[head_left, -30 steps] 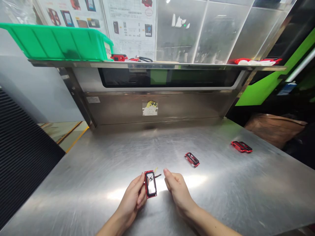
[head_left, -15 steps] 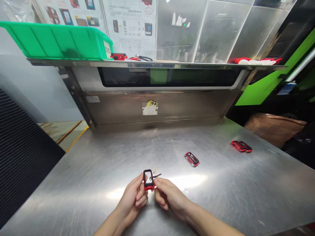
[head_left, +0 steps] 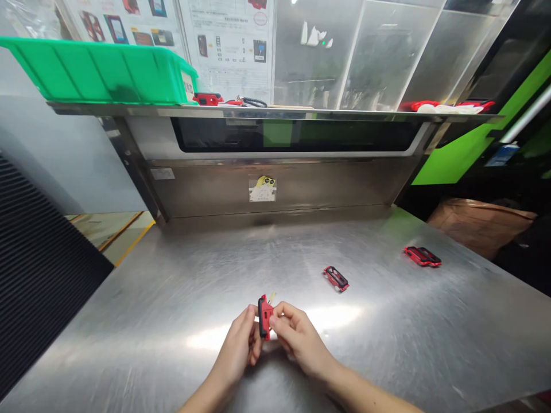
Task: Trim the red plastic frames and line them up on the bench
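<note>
A small red and black plastic housing (head_left: 264,318) is held up between both hands, turned edge-on so its red side shows. My left hand (head_left: 241,341) grips its black edge from the left, fingers closed. Thumb and fingers of my right hand (head_left: 299,335) pinch the red side from the right. A short yellow wire (head_left: 271,297) sticks out behind the housing. Beyond the right hand, a similar red and black housing (head_left: 336,279) lies on the metal table (head_left: 172,298).
Two more red and black housings (head_left: 422,256) lie together farther right. At the back a shelf (head_left: 327,115) spans the table, carrying a green bin (head_left: 107,74) and a red part (head_left: 208,99). A brown cardboard box (head_left: 480,223) stands off the right edge.
The housing has been turned from facing me with its open frame to edge-on, its red side now showing. Both hands stay on it, with the right fingers shifted onto that side.
</note>
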Demonstrator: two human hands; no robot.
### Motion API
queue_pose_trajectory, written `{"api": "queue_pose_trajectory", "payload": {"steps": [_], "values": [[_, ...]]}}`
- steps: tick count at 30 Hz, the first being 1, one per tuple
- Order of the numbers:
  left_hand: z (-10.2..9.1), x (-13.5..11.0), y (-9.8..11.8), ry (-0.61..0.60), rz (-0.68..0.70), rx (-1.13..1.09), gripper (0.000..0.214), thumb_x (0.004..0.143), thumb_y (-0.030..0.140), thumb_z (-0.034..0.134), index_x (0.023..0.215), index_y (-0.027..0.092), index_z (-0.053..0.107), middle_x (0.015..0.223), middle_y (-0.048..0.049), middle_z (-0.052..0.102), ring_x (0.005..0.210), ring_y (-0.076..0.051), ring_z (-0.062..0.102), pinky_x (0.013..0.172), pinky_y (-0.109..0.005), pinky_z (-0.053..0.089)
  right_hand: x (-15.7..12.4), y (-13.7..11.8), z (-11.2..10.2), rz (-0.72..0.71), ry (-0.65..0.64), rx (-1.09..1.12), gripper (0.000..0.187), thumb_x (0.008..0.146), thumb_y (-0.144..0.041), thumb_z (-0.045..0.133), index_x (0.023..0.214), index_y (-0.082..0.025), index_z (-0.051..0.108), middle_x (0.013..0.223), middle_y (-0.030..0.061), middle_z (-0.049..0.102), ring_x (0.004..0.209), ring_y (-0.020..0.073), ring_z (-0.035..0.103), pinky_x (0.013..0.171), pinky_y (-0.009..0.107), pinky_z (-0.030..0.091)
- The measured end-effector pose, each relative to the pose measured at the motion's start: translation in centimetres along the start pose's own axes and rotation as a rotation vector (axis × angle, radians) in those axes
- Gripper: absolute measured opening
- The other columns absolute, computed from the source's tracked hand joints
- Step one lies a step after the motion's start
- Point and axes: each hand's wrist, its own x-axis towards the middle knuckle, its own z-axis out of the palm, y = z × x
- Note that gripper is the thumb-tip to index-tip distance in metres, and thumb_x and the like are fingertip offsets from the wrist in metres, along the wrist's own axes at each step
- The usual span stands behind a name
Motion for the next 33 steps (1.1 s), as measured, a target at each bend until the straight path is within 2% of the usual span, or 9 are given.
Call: {"api": "queue_pose_trajectory", "payload": {"steps": [4, 6, 10, 14, 19, 22, 29, 33], "values": [[0.0, -0.2, 0.1, 0.004, 0.082, 0.113, 0.057, 0.073, 0.074, 0.037, 0.062, 0.018, 0.047, 0.038, 0.0065, 0.040, 0.035, -0.007, 0.033, 0.037, -0.019, 0.023, -0.3, -0.4, 0.5, -0.092, -0.065, 0.007, 0.046, 0.075, -0.061, 0.060, 0.069, -0.019, 0.042, 0.051, -0.0059, 0.042, 0.043, 0.0084, 0.035, 0.047, 0.021, 0.030], [0.0, -0.3, 0.2, 0.008, 0.097, 0.106, 0.057, 0.072, 0.074, 0.039, 0.062, 0.018, 0.047, 0.041, 0.0066, 0.041, 0.037, -0.007, 0.034, 0.037, -0.019, 0.024, -0.4, -0.4, 0.5, -0.115, -0.071, -0.054, 0.045, 0.078, -0.060, 0.058, 0.069, -0.019, 0.043, 0.054, -0.0046, 0.043, 0.047, 0.0105, 0.039, 0.053, 0.023, 0.034], [0.1, -0.4, 0.4, -0.002, 0.046, 0.008, 0.057, 0.066, 0.075, 0.048, 0.061, 0.018, 0.047, 0.041, 0.0074, 0.040, 0.036, -0.007, 0.033, 0.036, -0.019, 0.024, -0.9, -0.1, 0.2, -0.159, -0.015, -0.251, 0.042, 0.081, -0.058, 0.054, 0.071, -0.018, 0.047, 0.052, -0.0050, 0.039, 0.048, 0.0108, 0.034, 0.050, 0.023, 0.029], [0.0, -0.5, 0.7, -0.018, -0.101, -0.216, 0.053, 0.064, 0.070, 0.054, 0.054, 0.020, 0.042, 0.037, 0.0082, 0.035, 0.035, -0.005, 0.026, 0.036, -0.019, 0.020, -1.2, 0.1, -0.2, -0.247, 0.040, -0.266, 0.040, 0.085, -0.056, 0.050, 0.073, -0.017, 0.048, 0.055, -0.0050, 0.037, 0.049, 0.0105, 0.031, 0.048, 0.022, 0.025], [-0.3, -0.6, 0.9, -0.195, -0.129, -0.391, 0.046, 0.071, 0.060, 0.055, 0.053, 0.019, 0.042, 0.033, 0.0083, 0.032, 0.032, -0.004, 0.020, 0.037, -0.021, 0.015, -0.8, 0.6, -0.7, -0.255, 0.179, -0.205, 0.044, 0.086, -0.055, 0.050, 0.065, -0.019, 0.040, 0.055, -0.0060, 0.030, 0.049, 0.0100, 0.024, 0.048, 0.023, 0.023], [-0.4, -0.5, 0.9, -0.235, -0.136, -0.412, 0.045, 0.072, 0.058, 0.055, 0.052, 0.019, 0.044, 0.033, 0.0077, 0.033, 0.031, -0.004, 0.021, 0.037, -0.021, 0.014, -0.7, 0.5, -0.6, -0.250, 0.222, -0.240, 0.045, 0.085, -0.056, 0.051, 0.063, -0.019, 0.039, 0.055, -0.0053, 0.032, 0.051, 0.0106, 0.026, 0.049, 0.023, 0.025], [-0.4, -0.4, 0.9, -0.249, -0.147, -0.442, 0.045, 0.071, 0.057, 0.056, 0.052, 0.018, 0.045, 0.032, 0.0075, 0.033, 0.030, -0.004, 0.021, 0.036, -0.019, 0.016, -0.5, 0.5, -0.6, -0.266, 0.253, -0.419, 0.048, 0.083, -0.058, 0.049, 0.057, -0.018, 0.043, 0.052, -0.0036, 0.036, 0.050, 0.0118, 0.033, 0.047, 0.022, 0.028], [-0.3, -0.5, 1.1, -0.157, -0.163, -0.422, 0.044, 0.069, 0.057, 0.057, 0.052, 0.018, 0.045, 0.034, 0.0071, 0.036, 0.031, -0.004, 0.024, 0.036, -0.018, 0.018, 0.4, 0.9, -1.6, -0.284, 0.335, -0.601, 0.050, 0.089, -0.051, 0.038, 0.051, -0.018, 0.044, 0.048, -0.0016, 0.039, 0.049, 0.0139, 0.041, 0.048, 0.024, 0.032]]}}
